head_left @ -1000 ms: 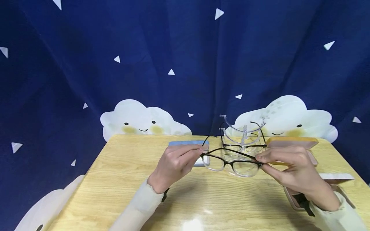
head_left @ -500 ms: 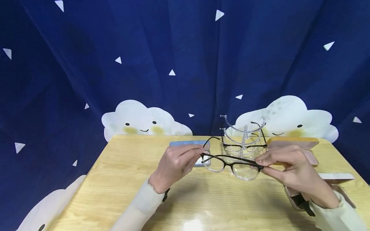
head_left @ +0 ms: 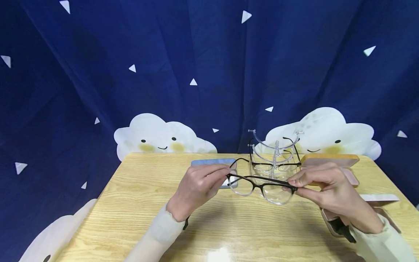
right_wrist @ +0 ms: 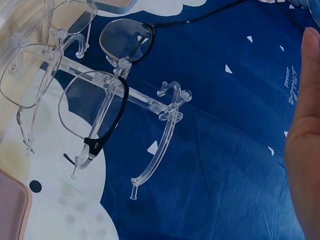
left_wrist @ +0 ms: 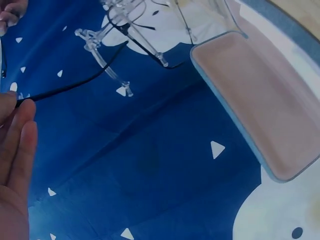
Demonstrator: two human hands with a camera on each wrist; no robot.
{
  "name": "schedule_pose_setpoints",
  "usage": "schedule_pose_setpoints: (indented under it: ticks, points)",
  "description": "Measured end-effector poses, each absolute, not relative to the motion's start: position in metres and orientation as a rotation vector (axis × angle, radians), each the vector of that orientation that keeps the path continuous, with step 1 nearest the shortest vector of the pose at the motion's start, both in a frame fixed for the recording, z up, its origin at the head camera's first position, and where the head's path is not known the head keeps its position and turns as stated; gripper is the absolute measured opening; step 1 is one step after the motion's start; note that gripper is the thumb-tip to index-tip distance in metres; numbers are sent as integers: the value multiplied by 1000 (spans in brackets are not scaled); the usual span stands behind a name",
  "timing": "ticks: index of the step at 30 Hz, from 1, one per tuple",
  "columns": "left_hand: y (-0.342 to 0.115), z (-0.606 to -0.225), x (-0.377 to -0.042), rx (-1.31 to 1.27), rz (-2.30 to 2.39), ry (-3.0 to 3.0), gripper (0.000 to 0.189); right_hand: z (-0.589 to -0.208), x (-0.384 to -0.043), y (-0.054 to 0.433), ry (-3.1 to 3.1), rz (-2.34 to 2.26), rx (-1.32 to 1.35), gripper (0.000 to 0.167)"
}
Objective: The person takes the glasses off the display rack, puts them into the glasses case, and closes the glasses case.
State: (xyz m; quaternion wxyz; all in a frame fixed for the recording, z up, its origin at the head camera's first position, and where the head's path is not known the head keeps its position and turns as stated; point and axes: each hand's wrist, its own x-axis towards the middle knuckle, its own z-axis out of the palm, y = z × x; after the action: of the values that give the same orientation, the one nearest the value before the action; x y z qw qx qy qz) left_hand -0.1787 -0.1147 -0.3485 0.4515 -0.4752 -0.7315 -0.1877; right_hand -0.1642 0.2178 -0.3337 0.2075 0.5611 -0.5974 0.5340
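In the head view, a pair of eyeglasses (head_left: 258,186) with black top rims and clear lower rims hangs above the table. My left hand (head_left: 198,187) pinches it by the left hinge and temple; in the left wrist view, that hand (left_wrist: 17,145) grips a black temple (left_wrist: 65,88). At the other end my right hand (head_left: 332,191) pinches the right hinge between thumb and fingers. Just behind stands a clear display stand (head_left: 276,147) bearing black-browed glasses (head_left: 289,165). The right wrist view has these glasses (right_wrist: 122,105), a thin metal-rimmed pair (right_wrist: 34,107) below, and part of my right hand (right_wrist: 306,135).
An open blue glasses case (head_left: 212,161) lies behind my left hand. To the stand's right is an open yellow case (head_left: 330,159). Another open case (head_left: 379,198) with a whitish lid sits under my right wrist. The wooden table (head_left: 147,189) ends before a blue curtain (head_left: 209,54).
The held eyeglasses have tilted slightly, with the lenses facing more forward and the temples lower. Both hands have stayed in nearly the same place.
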Motion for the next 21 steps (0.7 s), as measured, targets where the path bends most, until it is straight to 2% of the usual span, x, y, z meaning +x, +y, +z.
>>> schedule_pose_setpoints:
  ticks: [21]
  points:
    - [-111, -347, -175, -1162, -483, -1851, 9, -337, -165, 220, -1680, 1503, 1524, 7]
